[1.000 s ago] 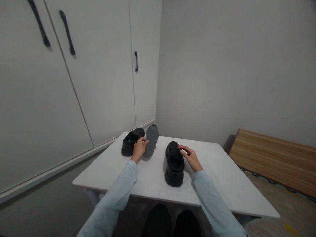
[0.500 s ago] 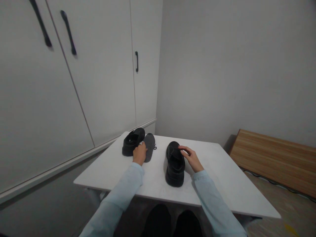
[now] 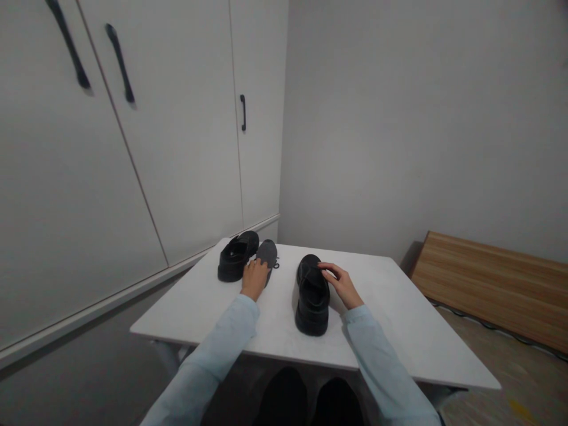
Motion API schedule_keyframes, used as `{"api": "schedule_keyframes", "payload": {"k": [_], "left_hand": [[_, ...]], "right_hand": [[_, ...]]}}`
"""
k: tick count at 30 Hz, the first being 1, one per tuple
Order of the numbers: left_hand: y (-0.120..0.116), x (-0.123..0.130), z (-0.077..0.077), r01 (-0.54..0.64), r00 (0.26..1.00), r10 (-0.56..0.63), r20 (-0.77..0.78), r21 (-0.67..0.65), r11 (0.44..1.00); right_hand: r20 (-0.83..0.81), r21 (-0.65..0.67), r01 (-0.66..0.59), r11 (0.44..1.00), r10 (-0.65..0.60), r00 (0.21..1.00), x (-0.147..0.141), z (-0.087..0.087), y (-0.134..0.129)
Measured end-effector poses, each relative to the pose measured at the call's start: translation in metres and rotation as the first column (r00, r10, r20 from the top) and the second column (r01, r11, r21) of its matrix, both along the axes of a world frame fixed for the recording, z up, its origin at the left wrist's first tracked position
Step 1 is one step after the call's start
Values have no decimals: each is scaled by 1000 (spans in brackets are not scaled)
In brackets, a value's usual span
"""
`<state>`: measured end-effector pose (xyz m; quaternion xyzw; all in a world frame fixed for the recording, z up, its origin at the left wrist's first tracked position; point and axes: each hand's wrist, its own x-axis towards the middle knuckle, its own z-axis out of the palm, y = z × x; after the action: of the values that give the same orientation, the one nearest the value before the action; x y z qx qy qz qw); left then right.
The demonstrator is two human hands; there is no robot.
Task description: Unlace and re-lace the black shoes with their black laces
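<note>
My left hand [image 3: 255, 278] is closed over the lower part of a dark grey insole [image 3: 267, 251], which lies on the white table [image 3: 373, 337]. To its left stands a black shoe [image 3: 233, 260] with its opening facing up. A second black shoe [image 3: 312, 302] stands near the middle of the table, heel toward me. My right hand [image 3: 341, 284] rests its fingertips on the right side of that shoe's upper, fingers apart. Beside the insole lies a small black looped item [image 3: 276, 265].
White cabinets [image 3: 186, 148] with black handles rise at the left and behind the table. A wood-grain board [image 3: 492, 284] leans low against the grey wall at the right. My knees show below the table's front edge.
My left hand has shifted from the left shoe's side onto the insole. The right hand stays on the middle shoe. The view has moved slightly.
</note>
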<state>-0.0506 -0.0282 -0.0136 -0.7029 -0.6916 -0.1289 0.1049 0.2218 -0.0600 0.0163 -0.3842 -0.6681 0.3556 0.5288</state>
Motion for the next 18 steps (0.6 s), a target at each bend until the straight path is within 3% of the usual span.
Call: {"api": "schedule_keyframes", "payload": {"k": [5, 10, 14, 18], "left_hand": [[-4, 4, 14, 28, 998, -31, 56, 47, 999], [-17, 19, 45, 101, 984, -116, 135, 109, 989], [-43, 42, 73, 212, 948, -246, 202, 174, 962], [-79, 66, 94, 388, 870, -430, 240, 202, 899]], "right_hand": [[-11, -5, 3, 1000, -3, 1000, 0, 1, 0], [-11, -3, 3, 1000, -3, 1000, 0, 1, 0], [-7, 6, 0, 1000, 0, 1000, 0, -1, 2], [-5, 11, -2, 1000, 2, 1000, 0, -1, 2]]}}
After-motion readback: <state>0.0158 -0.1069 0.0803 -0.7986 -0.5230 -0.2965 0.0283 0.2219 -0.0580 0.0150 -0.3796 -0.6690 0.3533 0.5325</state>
